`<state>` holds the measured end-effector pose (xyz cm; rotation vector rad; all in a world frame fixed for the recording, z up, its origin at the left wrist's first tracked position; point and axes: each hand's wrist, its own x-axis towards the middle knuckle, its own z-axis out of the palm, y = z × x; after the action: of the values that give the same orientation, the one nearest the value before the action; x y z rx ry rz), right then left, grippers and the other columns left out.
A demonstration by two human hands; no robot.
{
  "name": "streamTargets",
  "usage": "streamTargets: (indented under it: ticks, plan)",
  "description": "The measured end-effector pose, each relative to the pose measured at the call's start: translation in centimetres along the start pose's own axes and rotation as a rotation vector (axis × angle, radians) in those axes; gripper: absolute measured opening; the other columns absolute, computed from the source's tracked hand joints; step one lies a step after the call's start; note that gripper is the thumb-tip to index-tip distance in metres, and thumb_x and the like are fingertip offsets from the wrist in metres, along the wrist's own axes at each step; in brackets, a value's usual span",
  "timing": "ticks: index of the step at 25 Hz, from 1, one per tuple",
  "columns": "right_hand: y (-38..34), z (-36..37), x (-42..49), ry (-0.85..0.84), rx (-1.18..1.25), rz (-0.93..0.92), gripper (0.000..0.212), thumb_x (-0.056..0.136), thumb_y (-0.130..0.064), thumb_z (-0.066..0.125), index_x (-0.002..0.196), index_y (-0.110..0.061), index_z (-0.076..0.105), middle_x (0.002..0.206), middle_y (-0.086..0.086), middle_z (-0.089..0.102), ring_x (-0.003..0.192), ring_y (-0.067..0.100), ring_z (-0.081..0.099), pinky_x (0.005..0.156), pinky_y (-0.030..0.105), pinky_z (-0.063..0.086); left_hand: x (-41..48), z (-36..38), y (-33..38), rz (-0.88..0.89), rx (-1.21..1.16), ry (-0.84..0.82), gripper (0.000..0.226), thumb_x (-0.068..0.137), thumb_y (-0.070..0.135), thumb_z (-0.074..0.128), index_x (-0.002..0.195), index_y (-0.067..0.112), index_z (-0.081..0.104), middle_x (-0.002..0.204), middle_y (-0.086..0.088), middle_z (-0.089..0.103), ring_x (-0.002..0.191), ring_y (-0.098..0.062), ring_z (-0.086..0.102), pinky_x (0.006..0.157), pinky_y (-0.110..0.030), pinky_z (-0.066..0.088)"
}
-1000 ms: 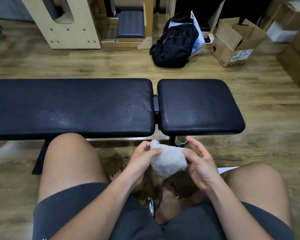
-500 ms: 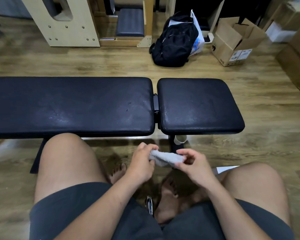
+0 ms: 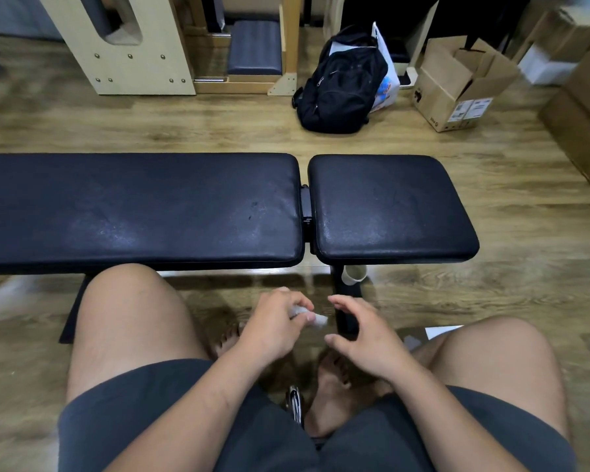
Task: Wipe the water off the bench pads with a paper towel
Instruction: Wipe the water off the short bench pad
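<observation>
Wood floor [image 3: 491, 301] | paper towel [image 3: 312, 316] balled in left hand [image 3: 275, 327] | right hand [image 3: 361, 332] beside

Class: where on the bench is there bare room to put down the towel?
Both tops are bare: the long black padded bench section and the short black pad, split by a hinge gap. It is crowded below, around the knees and hands.

You see two black bench pads side by side, with a narrow gap between them. The long pad [image 3: 137, 209] lies at 10 o'clock and the short pad [image 3: 389, 207] at 1 o'clock. Both are flat and show pale wet patches near the front edge. The towel [image 3: 309, 315] is a small crumpled white wad at 6 o'clock, below the pads.
</observation>
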<state>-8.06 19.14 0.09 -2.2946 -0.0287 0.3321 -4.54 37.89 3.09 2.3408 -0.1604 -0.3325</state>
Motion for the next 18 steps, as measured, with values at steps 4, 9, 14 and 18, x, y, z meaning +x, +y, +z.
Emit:
streamTargets:
  ticks: [4,9,14,18]
  plan:
    - [-0.7,0.9,0.6,0.003,-0.051,-0.034,0.042,0.077,-0.02,0.066,0.117,-0.03,0.062,0.112,-0.011,0.056,0.101,0.005,0.054,0.092,0.021,0.042,-0.6,0.2,0.7,0.119,-0.031,-0.015,0.016,0.085,0.023,0.072,0.1,0.022,0.074,0.096,0.0,0.064,0.093,-0.014,0.059,0.087,-0.025,0.043]
    - [-1.3,-1.2,0.1,0.037,-0.079,0.081,0.02,0.077,-0.02,0.059,0.077,-0.04,0.063,0.069,-0.011,0.065,0.067,0.008,0.059,0.066,0.03,0.048,-0.2,-0.6,0.0,0.151,0.108,-0.034,0.02,0.088,0.025,0.069,0.107,0.02,0.068,0.093,0.006,0.049,0.092,-0.017,0.053,0.083,-0.028,0.044]
    - [-3.9,-3.8,-0.2,0.025,0.302,0.04,0.005,0.077,-0.031,0.056,0.074,-0.03,0.059,0.061,-0.013,0.056,0.058,0.004,0.05,0.054,0.019,0.039,-0.4,-2.7,0.1,0.111,-0.157,-0.099,0.017,0.075,0.015,0.08,0.08,0.022,0.066,0.1,0.002,0.051,0.098,-0.012,0.052,0.086,-0.018,0.037]
    - [-6.0,-5.3,0.4,0.026,0.628,0.054,0.011,0.09,-0.024,0.054,0.082,-0.018,0.056,0.073,-0.005,0.054,0.067,0.006,0.049,0.059,0.022,0.039,-0.6,-4.8,1.1,-0.052,-0.845,-0.285,0.02,0.076,0.015,0.074,0.093,0.017,0.064,0.094,0.0,0.07,0.09,-0.013,0.065,0.079,-0.025,0.048]
